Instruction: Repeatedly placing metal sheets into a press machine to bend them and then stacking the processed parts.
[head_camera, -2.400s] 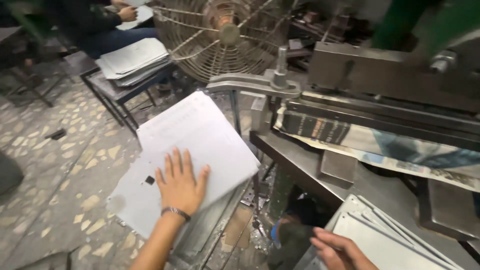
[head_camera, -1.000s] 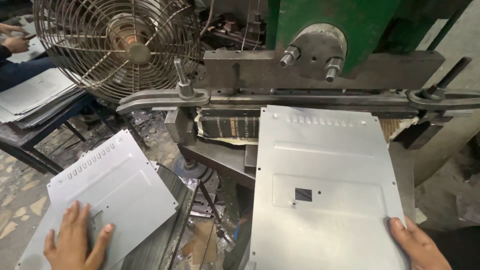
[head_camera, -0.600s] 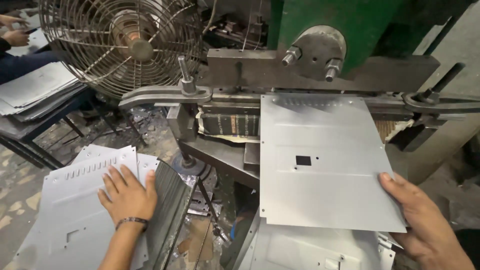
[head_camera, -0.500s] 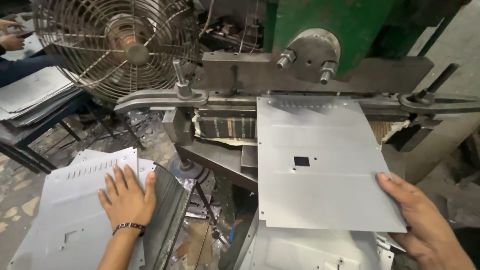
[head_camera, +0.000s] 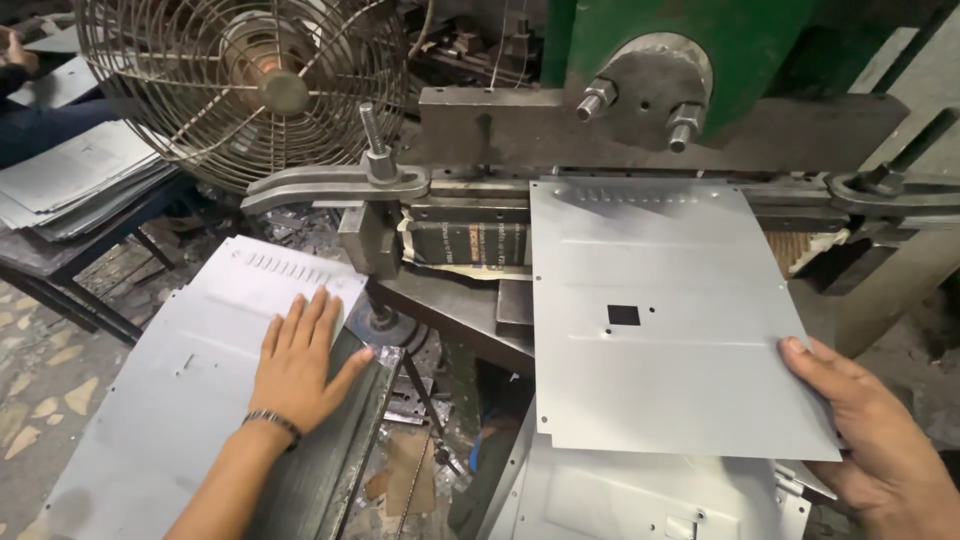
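Observation:
My right hand (head_camera: 865, 425) grips the near right corner of a flat grey metal sheet (head_camera: 660, 320) with a small square hole near its middle. The sheet's far edge lies under the green and grey press (head_camera: 650, 90). My left hand (head_camera: 300, 365), fingers spread, rests flat on a stack of similar slotted metal sheets (head_camera: 180, 390) at the lower left. A dark band is on my left wrist.
A wire-caged fan (head_camera: 250, 85) stands at the upper left. More sheets (head_camera: 70, 185) are piled on a dark stand at far left, by another person's sleeve (head_camera: 30, 125). Another stack of sheets (head_camera: 640, 500) lies under the held one. Scrap litters the floor between.
The view swung from the left stack to the press. My right hand slid a sheet up to the press. My left hand shifted slightly on the left stack.

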